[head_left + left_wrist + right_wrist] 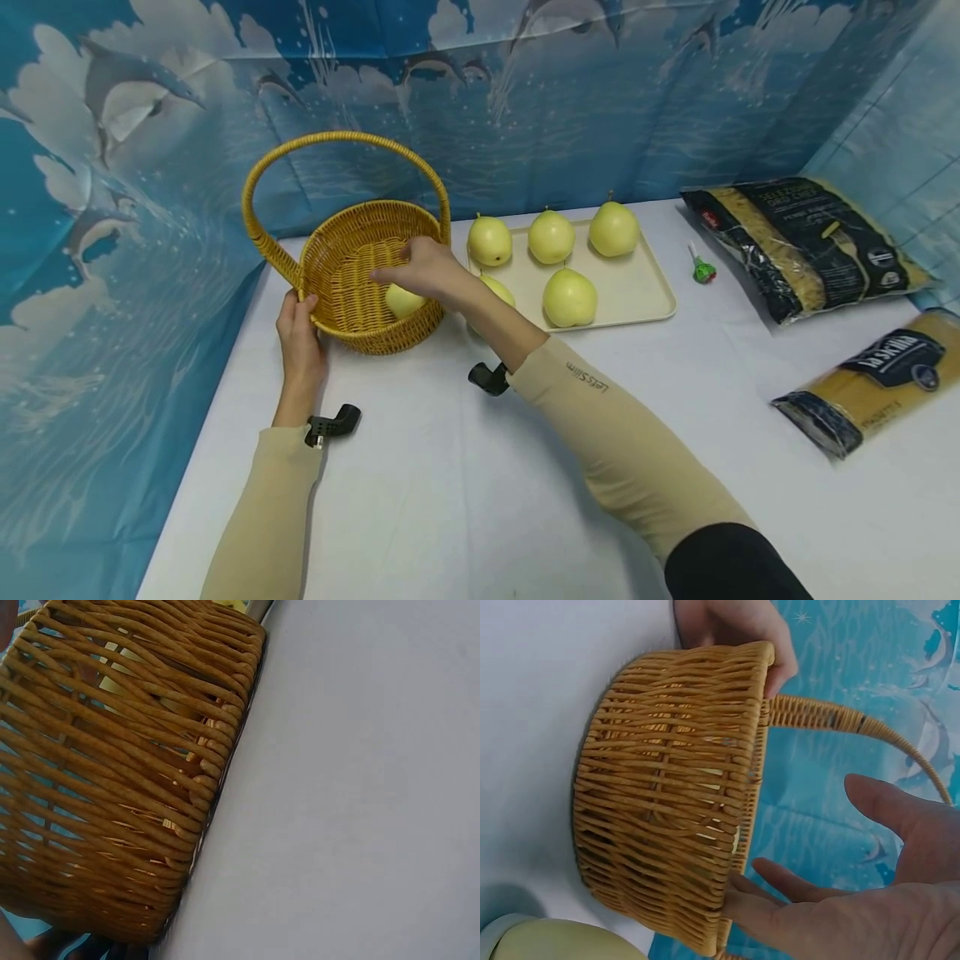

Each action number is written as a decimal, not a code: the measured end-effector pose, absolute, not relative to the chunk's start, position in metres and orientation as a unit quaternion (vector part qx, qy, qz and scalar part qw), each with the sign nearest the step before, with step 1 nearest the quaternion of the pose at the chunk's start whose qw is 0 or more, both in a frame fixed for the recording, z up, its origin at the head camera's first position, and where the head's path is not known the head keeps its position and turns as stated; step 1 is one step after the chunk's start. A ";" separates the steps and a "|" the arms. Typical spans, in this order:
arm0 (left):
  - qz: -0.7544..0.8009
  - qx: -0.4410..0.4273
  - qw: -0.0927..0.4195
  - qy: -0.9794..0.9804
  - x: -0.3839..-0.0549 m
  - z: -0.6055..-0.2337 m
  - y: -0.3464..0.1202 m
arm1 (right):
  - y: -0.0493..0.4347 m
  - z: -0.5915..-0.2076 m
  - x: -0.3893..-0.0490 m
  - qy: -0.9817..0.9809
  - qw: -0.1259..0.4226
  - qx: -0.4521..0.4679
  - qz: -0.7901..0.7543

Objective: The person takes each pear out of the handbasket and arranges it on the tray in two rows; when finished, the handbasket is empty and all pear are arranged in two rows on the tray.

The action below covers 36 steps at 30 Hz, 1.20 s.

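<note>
A wicker basket (341, 242) with a tall arched handle stands at the back left of the table. My left hand (302, 337) grips its left rim, the thumb hooked over the edge. Over the basket's right side is my right hand (426, 268), thumb spread away from the fingers and nothing held between them. Just below that hand lies a yellow-green pear (402, 302) inside the basket, partly hidden by it. In the right wrist view, the right fingers dip behind the near rim. Woven basket wall (112, 772) fills much of the left wrist view.
Right of the basket, a cream tray (628, 292) bears several pears (551, 237), one partly behind my right forearm. Further right lie a green-wrapped lollipop (703, 272), a black-and-gold pasta bag (810, 242) and a spaghetti pack (881, 375). A dolphin-print curtain (525, 108) backs the table.
</note>
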<state>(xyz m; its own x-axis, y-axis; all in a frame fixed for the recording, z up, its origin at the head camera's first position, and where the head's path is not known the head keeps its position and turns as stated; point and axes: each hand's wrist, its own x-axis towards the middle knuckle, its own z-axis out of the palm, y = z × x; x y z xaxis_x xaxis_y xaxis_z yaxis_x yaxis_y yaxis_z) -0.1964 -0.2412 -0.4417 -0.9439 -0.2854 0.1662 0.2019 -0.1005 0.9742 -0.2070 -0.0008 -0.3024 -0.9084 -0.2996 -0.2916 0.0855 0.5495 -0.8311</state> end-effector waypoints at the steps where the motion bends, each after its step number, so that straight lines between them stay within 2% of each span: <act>1: -0.741 0.033 0.165 -0.651 -0.196 -0.442 -0.241 | -0.002 -0.303 -0.208 0.858 0.205 -0.059 -0.468; 23: -0.739 0.034 0.170 -0.650 -0.200 -0.446 -0.242 | -0.016 -0.318 -0.223 0.885 0.198 -0.060 -0.418; 36: -0.745 0.034 0.157 -0.648 -0.182 -0.422 -0.231 | -0.016 -0.323 -0.229 0.872 0.217 -0.058 -0.435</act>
<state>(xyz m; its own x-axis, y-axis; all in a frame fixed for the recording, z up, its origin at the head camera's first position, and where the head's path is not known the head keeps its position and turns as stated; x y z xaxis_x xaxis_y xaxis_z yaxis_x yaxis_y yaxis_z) -0.1817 -0.2310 -0.4218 -0.9486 -0.2773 0.1528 0.1897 -0.1114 0.9755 -0.2290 -0.0164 -0.3234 -0.8987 -0.2910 -0.3280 0.0870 0.6149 -0.7838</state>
